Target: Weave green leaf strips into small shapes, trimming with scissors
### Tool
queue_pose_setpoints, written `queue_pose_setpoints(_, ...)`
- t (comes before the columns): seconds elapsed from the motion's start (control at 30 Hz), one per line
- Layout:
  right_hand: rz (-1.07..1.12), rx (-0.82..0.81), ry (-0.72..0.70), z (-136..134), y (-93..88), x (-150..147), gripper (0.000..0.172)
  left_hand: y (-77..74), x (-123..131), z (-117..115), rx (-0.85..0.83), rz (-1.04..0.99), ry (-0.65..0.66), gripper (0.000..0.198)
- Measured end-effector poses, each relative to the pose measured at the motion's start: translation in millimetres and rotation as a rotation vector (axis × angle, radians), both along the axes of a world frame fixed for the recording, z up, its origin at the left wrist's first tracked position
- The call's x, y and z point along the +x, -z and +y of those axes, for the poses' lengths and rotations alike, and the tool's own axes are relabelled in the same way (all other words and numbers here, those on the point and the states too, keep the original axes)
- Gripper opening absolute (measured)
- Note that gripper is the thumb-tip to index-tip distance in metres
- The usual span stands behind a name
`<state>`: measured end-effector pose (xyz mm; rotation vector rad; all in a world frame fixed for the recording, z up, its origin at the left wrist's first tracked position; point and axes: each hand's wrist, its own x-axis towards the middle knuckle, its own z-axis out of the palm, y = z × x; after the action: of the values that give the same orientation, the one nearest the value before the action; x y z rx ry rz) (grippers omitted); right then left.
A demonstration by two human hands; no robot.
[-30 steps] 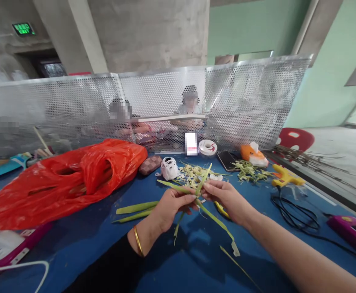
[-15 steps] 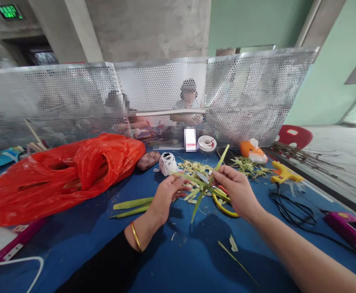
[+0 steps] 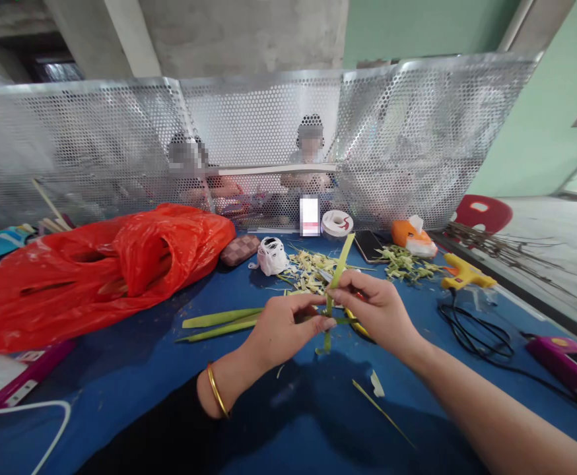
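Observation:
Between both hands is a green leaf strip (image 3: pixel 342 258), one end pointing up and away. My left hand (image 3: pixel 288 328) pinches the crossing of the strips with thumb and fingers, and a short green end hangs below. My right hand (image 3: pixel 375 305) grips the upright strip between thumb and forefinger, just above the left fingertips. Behind the right hand, partly hidden, lie yellow-handled scissors (image 3: pixel 356 324). Left of my left hand are long green leaves (image 3: pixel 219 319) on the blue table (image 3: pixel 288 422). Pale leaf scraps (image 3: pixel 313 269) are heaped beyond the hands.
A red plastic bag (image 3: pixel 120 264) covers the left side, beside a checked pouch (image 3: pixel 239 251) and white string (image 3: pixel 271 256). To the right are a ribbon spool (image 3: pixel 337 224), phone (image 3: pixel 370 247), tissue pack (image 3: pixel 414 237), yellow glue gun (image 3: pixel 468 272) and purple power strip (image 3: pixel 566 369). A perforated screen (image 3: pixel 269 119) stands behind.
My left hand has moved right and closed on the strips' crossing. My right hand now holds the strip close to the left fingertips. The view has tilted slightly down.

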<state>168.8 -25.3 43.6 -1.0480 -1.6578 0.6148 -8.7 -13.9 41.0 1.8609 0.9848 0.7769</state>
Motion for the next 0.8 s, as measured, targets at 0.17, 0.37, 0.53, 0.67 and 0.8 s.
queue_pose_setpoints(0.17,-0.063,0.153,-0.025,-8.0,-1.0,-7.9,0.018,0.0,6.9,-4.3,-0.262,-0.162,0.153,0.017)
queue_pose_setpoints(0.37,-0.197,0.510,0.060,-20.1,0.4,-10.2,0.008,-3.5,3.5,1.9,-0.246,-0.304,-0.068,0.014)
queue_pose_setpoints(0.53,-0.616,0.859,0.063,-25.2,10.9,-12.3,0.011,-0.3,-1.1,10.2,-0.452,-0.473,-0.175,0.018)
queue_pose_setpoints(0.67,-0.884,0.973,-0.002,-20.7,23.1,-17.3,0.019,1.1,-3.8,16.0,-0.622,-0.561,-0.186,0.014)
queue_pose_setpoints(0.8,-0.981,0.964,-0.024,-12.3,30.3,-21.2,0.024,-1.9,-7.1,20.5,-0.742,-0.640,-0.162,0.010)
